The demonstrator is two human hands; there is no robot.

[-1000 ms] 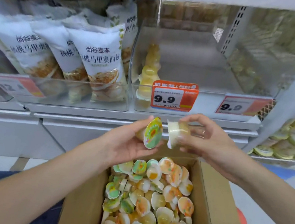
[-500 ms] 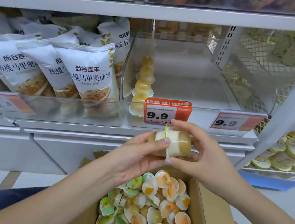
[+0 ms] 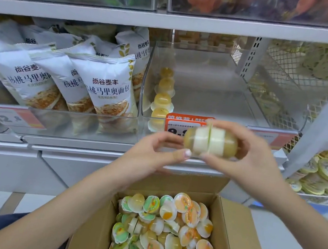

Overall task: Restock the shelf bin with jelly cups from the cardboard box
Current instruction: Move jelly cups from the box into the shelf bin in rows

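Cardboard box: nearest, open at the top, full of loose jelly cups with orange and green lids.
Left hand: above the box, fingers curled round the left one of two cups.
Right hand: beside it, fingers curled round the right cup.
Held pair: two jelly cups pressed lid to lid, somewhat blurred, in front of the orange price tag.
Shelf bin: clear, behind the hands; a single row of yellow cups along its left wall.
Bread bags: white, in the next bin to the left.
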